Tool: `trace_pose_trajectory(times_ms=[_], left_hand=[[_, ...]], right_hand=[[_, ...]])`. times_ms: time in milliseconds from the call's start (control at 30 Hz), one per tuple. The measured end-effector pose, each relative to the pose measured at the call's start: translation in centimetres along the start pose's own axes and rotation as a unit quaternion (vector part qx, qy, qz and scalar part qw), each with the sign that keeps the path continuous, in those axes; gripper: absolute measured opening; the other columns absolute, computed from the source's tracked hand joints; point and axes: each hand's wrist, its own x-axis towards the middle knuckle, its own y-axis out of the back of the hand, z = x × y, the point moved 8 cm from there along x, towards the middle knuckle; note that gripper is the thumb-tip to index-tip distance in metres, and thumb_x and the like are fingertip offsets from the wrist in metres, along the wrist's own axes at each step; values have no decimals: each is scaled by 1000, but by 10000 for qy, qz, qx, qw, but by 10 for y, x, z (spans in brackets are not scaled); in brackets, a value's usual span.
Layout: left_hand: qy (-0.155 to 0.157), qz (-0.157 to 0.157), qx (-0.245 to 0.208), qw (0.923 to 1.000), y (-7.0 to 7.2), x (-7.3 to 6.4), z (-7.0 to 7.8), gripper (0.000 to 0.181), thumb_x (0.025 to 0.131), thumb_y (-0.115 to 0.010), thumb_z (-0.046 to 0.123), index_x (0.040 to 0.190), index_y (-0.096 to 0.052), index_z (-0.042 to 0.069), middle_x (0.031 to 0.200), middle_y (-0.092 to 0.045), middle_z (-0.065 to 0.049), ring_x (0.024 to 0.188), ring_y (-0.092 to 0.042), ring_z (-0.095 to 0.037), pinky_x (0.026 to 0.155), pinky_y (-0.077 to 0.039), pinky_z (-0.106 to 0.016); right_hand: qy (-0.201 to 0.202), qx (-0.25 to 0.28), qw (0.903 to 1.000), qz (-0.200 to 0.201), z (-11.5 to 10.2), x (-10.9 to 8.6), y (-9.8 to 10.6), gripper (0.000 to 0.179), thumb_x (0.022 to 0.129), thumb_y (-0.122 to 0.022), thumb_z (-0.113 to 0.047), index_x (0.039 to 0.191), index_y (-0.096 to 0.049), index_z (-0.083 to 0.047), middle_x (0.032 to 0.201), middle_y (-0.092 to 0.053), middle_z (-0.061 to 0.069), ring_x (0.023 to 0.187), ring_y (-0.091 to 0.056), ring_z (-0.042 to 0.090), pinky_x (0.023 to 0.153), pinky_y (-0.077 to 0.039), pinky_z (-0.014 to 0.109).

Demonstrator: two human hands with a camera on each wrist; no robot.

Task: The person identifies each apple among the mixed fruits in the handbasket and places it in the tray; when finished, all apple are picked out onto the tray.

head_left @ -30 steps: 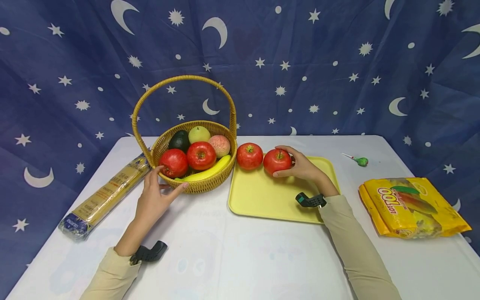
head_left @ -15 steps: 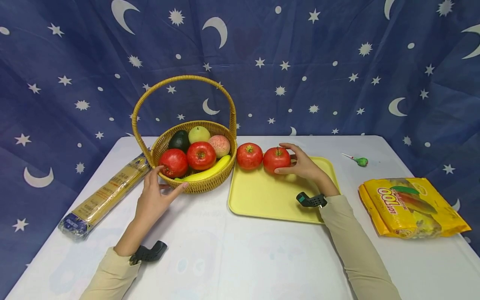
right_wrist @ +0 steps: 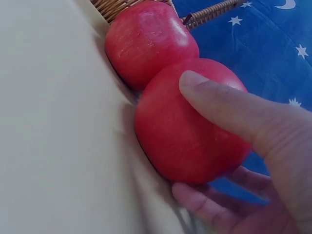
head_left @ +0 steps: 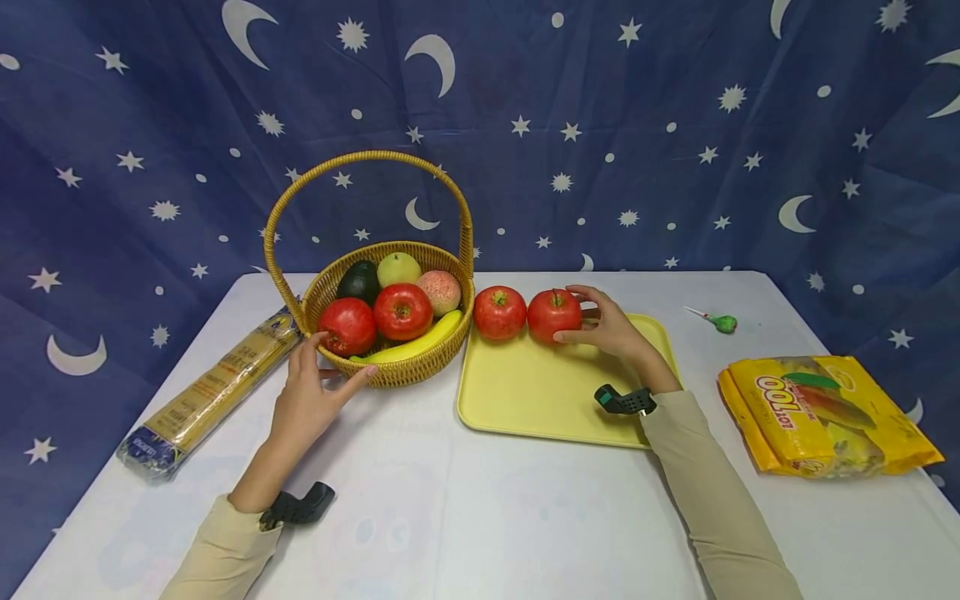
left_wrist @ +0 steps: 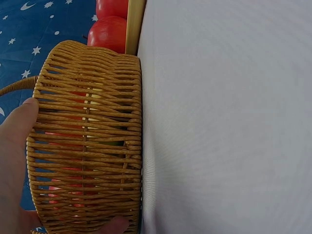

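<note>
In the head view, a wicker basket (head_left: 390, 373) holds two red fruits, an avocado (head_left: 358, 282), a green pear-like fruit (head_left: 398, 269), a peach (head_left: 439, 290) and a banana (head_left: 414, 341). My left hand (head_left: 309, 398) grips the basket's front left side, its thumb at the rim in the left wrist view. On the yellow tray (head_left: 525, 400), a red apple (head_left: 554, 317) lies between the thumb and fingers of my right hand (head_left: 609, 327). A second apple (head_left: 499, 312) stands beside it on the basket side. In the right wrist view the apples touch.
Left of the basket lies a long pack of spaghetti (head_left: 217, 387). At the right are a yellow snack bag (head_left: 825, 414) with a mango picture and a green lollipop (head_left: 723, 323). A blue cloth (head_left: 517, 200) with stars and moons hangs behind the white table (head_left: 450, 517).
The apple in my right hand has shifted slightly toward the back of the tray. The right fingertips have moved a little back and to the right. My left hand and the basket have stayed still.
</note>
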Motion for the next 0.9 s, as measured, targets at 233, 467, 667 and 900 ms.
trace_pose_trajectory(times_ms=[233,467,667,900], left_hand=[[22,-3,-2,10000,1,0,1,95,85,-70,53,149,-22,2,147,-27,-27,108,-61,-42,80,-50,-61],[35,-4,38,10000,1,-1,2,95,85,-70,53,149,-22,2,147,-27,-27,108,-61,-41,79,-50,-61],[58,-13,23,10000,1,0,2,95,85,-70,53,149,-22,3,147,-26,-27,108,-61,-41,80,-49,-61],[75,-15,25,10000,0,0,1,95,85,-70,54,149,-22,3,147,-27,-27,108,-61,-41,78,-50,-60]], right_hand=[[100,3,9999,-9,-1,1,1,81,80,-81,-11,148,-37,-6,146,-42,18,121,-53,41,98,-48,47],[31,161,9998,-104,0,1,-1,83,81,-80,-9,149,-33,-4,147,-40,19,124,-51,43,100,-45,50],[-107,143,9997,-167,0,0,-1,85,81,-80,-12,150,-30,-7,149,-37,19,127,-47,41,102,-44,50],[-161,354,9992,-132,-3,-2,5,81,84,-78,-12,150,-31,-10,147,-38,19,129,-46,39,104,-41,50]])
